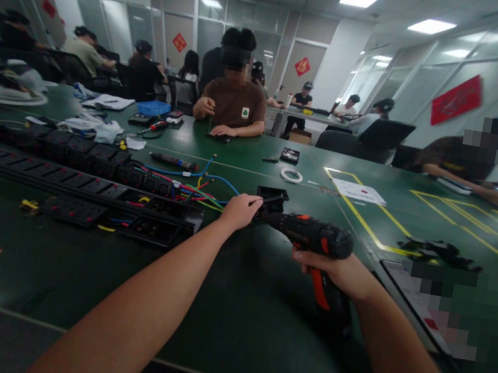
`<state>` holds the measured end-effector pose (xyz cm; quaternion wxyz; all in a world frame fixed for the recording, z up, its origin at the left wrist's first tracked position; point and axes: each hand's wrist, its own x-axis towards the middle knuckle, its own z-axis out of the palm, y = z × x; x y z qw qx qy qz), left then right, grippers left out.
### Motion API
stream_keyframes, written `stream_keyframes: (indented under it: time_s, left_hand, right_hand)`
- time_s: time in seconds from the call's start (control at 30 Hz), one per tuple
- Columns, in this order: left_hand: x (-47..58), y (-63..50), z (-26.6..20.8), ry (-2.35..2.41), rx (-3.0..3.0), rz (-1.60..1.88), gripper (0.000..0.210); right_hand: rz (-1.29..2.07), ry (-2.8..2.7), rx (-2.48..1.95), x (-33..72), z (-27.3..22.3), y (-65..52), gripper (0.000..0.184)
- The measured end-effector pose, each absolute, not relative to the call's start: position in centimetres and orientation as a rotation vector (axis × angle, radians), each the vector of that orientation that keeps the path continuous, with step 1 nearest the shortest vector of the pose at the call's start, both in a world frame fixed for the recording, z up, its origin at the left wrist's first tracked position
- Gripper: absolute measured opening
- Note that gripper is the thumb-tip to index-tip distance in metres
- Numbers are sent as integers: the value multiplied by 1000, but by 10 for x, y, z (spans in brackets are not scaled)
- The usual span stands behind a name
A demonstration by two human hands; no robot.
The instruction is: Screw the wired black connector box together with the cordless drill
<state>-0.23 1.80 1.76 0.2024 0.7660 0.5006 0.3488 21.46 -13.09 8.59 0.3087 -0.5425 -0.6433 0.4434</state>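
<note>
My right hand [349,272] is wrapped round the grip of a black and orange cordless drill [312,234]. The drill points left, its nose at a small open black plastic box [272,195]. At the box's left side, my left hand [241,211] has its fingers closed on the near edge; the fingertips are partly hidden. Red, green, yellow and blue wires [200,192] run left from beside the box to a row of black socket modules [92,155]. A long black power strip housing [42,168] lies in front of that row.
A pen-shaped electric screwdriver [174,162], a white tape ring [291,175] and a blue basket [153,108] lie on the green table [93,288]. To the right are a paper sheet [359,191], dark parts [443,252] and a tablet-like panel [415,306]. A co-worker [231,104] sits opposite.
</note>
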Motion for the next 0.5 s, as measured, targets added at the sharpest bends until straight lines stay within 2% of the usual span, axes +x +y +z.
stream_keyframes:
  time_s: [0.5]
  left_hand:
    - [-3,17,16,1394,2162,974,37]
  right_hand:
    - [1183,-1698,-1419,213,92,-132,26]
